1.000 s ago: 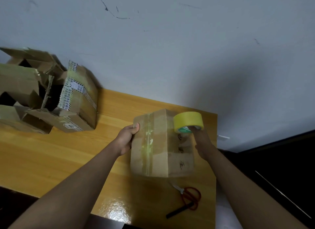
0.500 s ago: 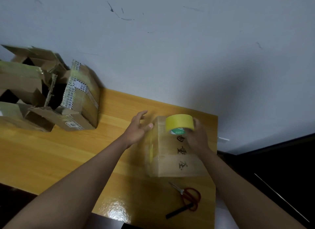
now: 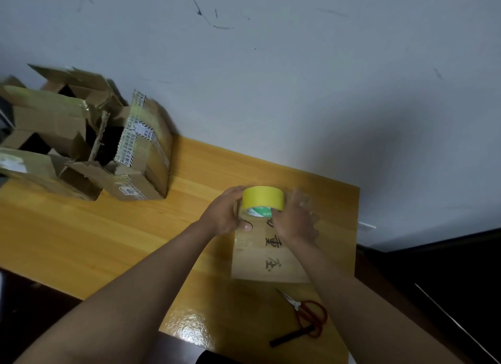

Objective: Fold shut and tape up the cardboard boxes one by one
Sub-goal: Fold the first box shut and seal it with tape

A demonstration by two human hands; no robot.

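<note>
A closed cardboard box (image 3: 267, 258) with black handwritten characters on its top lies on the wooden table near the right end. A yellow tape roll (image 3: 262, 199) sits above the box's far end. My left hand (image 3: 226, 214) grips the roll's left side with the thumb on the box top. My right hand (image 3: 294, 221) holds the roll's right side with curled fingers; it is blurred by motion.
Several opened cardboard boxes (image 3: 81, 141) are piled at the table's far left against the grey wall. Red-handled scissors (image 3: 306, 313) and a black pen (image 3: 291, 336) lie near the front edge of the table (image 3: 108, 241). Dark floor lies right of the table.
The box was turned so its written face points up. My left hand left the box's side, opened, then came onto the tape roll. The roll moved slightly left.
</note>
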